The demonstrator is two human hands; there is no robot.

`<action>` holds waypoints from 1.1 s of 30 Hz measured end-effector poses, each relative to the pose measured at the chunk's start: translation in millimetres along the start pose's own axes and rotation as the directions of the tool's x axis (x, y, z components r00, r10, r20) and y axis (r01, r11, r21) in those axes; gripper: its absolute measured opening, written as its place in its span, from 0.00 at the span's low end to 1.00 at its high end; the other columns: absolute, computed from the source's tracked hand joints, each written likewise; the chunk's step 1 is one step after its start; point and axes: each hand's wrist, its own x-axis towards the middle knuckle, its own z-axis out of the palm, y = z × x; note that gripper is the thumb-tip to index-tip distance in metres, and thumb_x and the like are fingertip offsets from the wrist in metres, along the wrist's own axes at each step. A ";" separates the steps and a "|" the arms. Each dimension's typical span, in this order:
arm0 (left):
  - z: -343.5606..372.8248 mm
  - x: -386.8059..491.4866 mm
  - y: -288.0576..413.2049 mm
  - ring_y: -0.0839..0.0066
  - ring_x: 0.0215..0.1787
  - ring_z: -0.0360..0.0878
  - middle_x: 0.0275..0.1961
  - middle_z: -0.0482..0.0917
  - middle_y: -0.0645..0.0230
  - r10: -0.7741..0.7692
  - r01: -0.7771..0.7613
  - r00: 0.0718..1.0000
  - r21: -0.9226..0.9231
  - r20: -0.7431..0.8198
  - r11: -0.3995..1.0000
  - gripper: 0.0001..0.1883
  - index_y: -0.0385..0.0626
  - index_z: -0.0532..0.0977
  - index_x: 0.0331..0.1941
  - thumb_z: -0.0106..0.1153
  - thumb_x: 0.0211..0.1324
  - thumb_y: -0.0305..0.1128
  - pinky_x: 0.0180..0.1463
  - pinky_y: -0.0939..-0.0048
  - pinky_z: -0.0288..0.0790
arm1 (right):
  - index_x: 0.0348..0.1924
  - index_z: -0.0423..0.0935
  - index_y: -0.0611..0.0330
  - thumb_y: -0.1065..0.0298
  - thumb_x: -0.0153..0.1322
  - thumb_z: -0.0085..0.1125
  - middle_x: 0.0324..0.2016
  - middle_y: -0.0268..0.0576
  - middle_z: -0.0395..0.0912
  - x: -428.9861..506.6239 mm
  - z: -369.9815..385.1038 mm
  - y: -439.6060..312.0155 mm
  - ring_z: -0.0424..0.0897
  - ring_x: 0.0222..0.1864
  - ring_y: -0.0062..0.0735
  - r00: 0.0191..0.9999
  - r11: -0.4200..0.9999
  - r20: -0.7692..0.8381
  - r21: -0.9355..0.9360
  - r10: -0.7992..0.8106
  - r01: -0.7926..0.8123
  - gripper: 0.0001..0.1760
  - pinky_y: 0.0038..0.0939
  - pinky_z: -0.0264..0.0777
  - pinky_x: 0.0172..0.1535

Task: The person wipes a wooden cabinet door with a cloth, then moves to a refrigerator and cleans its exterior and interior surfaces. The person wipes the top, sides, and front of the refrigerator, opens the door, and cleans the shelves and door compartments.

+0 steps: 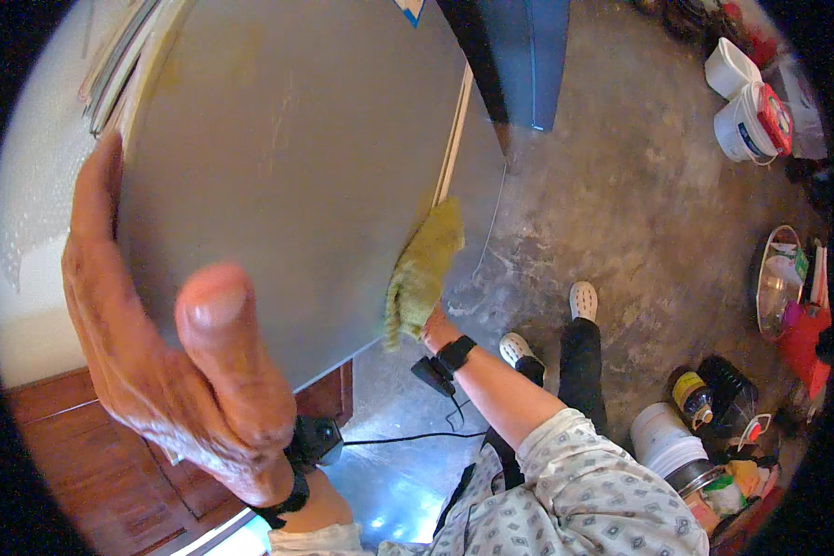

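A large grey flat panel [306, 139] with pale edges fills the upper left. My left hand [174, 347] is raised close to the camera at the panel's left edge, thumb up and apart from the fingers; a black strap circles the wrist. Whether its fingertips touch the edge cannot be told. My right hand [436, 323], mostly hidden under a yellow-green cloth [427, 267], holds that cloth against the panel's right edge. A black band with a small device is on the right wrist.
Thin strips [121, 62] lean by the wall at upper left. A blue panel [545, 62] stands at top centre. White buckets [743, 128], a round metal-rimmed basin [761, 292], and bottles [691, 396] line the right side. A black cable [410, 439] crosses the floor near a brown wooden door or cabinet [104, 452].
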 end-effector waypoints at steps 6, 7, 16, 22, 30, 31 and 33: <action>-1.7 -3.3 6.5 0.49 0.67 0.73 0.67 0.72 0.41 -0.154 0.153 0.988 0.051 0.018 0.987 0.52 0.29 0.65 0.69 0.36 0.66 0.74 0.72 0.55 0.64 | 0.59 0.78 0.48 0.31 0.78 0.41 0.50 0.36 0.85 81.0 57.4 -72.4 0.83 0.52 0.38 0.739 0.508 -0.187 -0.829 -0.648 0.236 0.35 0.41 0.80 0.53; 0.2 -2.6 6.9 0.48 0.66 0.74 0.67 0.72 0.40 -0.158 0.157 0.987 0.065 0.010 0.985 0.53 0.28 0.64 0.69 0.36 0.66 0.75 0.71 0.56 0.66 | 0.58 0.78 0.48 0.31 0.78 0.41 0.50 0.37 0.85 101.7 78.1 -94.1 0.83 0.51 0.38 0.728 0.484 -0.149 -0.831 -0.670 0.275 0.34 0.40 0.81 0.53; 16.7 -5.2 16.2 0.50 0.69 0.71 0.68 0.71 0.42 -0.248 0.249 0.968 0.016 -0.046 0.968 0.53 0.30 0.63 0.70 0.37 0.66 0.74 0.72 0.50 0.64 | 0.54 0.79 0.50 0.37 0.79 0.46 0.44 0.36 0.86 169.2 156.2 -209.7 0.86 0.42 0.35 0.909 0.841 -0.096 -0.428 -0.406 0.330 0.28 0.35 0.83 0.44; 18.4 -7.9 6.2 0.50 0.69 0.71 0.68 0.71 0.42 -0.179 0.178 0.983 -0.049 -0.025 0.983 0.48 0.29 0.62 0.70 0.42 0.68 0.68 0.72 0.52 0.64 | 0.49 0.78 0.46 0.42 0.80 0.48 0.36 0.33 0.83 88.2 76.6 -118.5 0.83 0.33 0.30 0.852 0.523 -0.095 -0.822 -0.515 0.225 0.21 0.33 0.80 0.34; -1.2 -7.6 8.1 0.50 0.68 0.72 0.67 0.73 0.45 -0.049 0.042 0.998 0.171 0.037 0.984 0.40 0.34 0.68 0.68 0.49 0.70 0.61 0.72 0.54 0.63 | 0.51 0.76 0.43 0.47 0.81 0.50 0.40 0.29 0.82 -61.0 9.6 18.2 0.82 0.37 0.25 0.986 0.997 -0.153 -0.022 0.070 -0.074 0.15 0.28 0.79 0.35; -2.3 -8.6 7.2 0.50 0.68 0.72 0.66 0.74 0.46 -0.041 0.031 0.998 0.221 0.041 0.975 0.39 0.35 0.68 0.67 0.49 0.70 0.60 0.72 0.54 0.63 | 0.51 0.76 0.44 0.48 0.81 0.51 0.41 0.29 0.81 -66.4 6.0 19.2 0.81 0.37 0.25 0.981 0.996 -0.174 0.019 0.090 -0.088 0.15 0.27 0.78 0.35; -2.9 -8.5 4.4 0.50 0.67 0.73 0.66 0.75 0.46 0.024 -0.034 0.999 0.254 0.040 0.967 0.37 0.36 0.69 0.67 0.49 0.71 0.58 0.72 0.53 0.63 | 0.52 0.76 0.47 0.49 0.80 0.52 0.41 0.29 0.80 -71.8 2.1 14.4 0.81 0.37 0.24 0.989 0.967 -0.147 -0.250 0.007 -0.044 0.15 0.26 0.77 0.36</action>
